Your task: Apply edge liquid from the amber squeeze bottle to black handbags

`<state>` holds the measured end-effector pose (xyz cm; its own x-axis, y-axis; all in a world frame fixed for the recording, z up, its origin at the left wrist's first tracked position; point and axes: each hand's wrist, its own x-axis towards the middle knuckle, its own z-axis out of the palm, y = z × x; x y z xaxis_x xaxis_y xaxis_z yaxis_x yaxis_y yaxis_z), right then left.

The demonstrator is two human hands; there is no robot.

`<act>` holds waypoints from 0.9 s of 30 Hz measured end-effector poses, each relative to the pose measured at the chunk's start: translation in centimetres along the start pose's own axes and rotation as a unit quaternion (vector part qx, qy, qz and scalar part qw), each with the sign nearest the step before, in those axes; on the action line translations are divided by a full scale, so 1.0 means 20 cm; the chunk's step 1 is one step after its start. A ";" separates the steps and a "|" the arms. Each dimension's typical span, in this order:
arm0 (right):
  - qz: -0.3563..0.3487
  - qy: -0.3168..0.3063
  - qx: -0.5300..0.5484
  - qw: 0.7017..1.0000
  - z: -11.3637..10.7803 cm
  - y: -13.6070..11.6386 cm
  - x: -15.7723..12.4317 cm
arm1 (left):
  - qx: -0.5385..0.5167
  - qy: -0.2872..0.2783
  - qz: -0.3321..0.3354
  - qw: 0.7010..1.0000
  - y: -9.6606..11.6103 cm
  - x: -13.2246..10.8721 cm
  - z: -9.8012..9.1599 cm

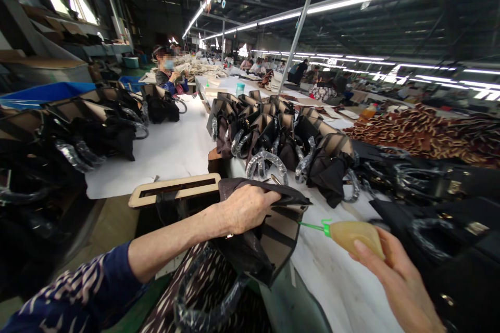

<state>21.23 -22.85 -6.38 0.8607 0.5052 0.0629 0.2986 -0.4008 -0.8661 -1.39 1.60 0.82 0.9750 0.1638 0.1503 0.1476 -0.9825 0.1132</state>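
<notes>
My left hand (246,208) grips the top edge of a black and brown handbag (273,234) at the table's near edge, fingers curled over its rim. My right hand (398,281) holds a yellowish squeeze bottle (357,237) with a green nozzle; the nozzle tip points left at the bag's side. A pale wooden frame with a long slot (175,190) lies just left of my left hand.
Rows of black bags with plastic-wrapped handles (273,135) stand on the white-covered table (172,145). More dark bags (58,145) crowd the left, and black ones (449,192) the right. Brown leather pieces (422,135) are heaped at the right. Other workers (167,73) sit farther back.
</notes>
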 end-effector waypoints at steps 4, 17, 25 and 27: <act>0.012 -0.003 -0.001 1.000 0.00 -0.02 -0.01 | -0.004 -0.003 -0.010 1.000 0.01 -0.02 0.01; -0.007 -0.041 -0.005 0.999 -0.01 -0.06 -0.03 | -0.027 0.001 -0.023 0.999 -0.01 0.02 -0.03; -0.033 -0.043 -0.017 0.998 -0.02 -0.07 -0.03 | -0.041 0.006 -0.018 0.999 -0.01 0.01 -0.01; -0.039 -0.040 -0.020 0.998 -0.02 -0.07 -0.02 | -0.033 0.001 -0.020 0.999 -0.01 0.01 -0.02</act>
<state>20.55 -22.80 -5.03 0.7994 0.5942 0.0887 0.3811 -0.3874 -0.8395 -1.30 1.85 1.17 0.9683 0.2025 0.1465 0.1747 -0.9675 0.1829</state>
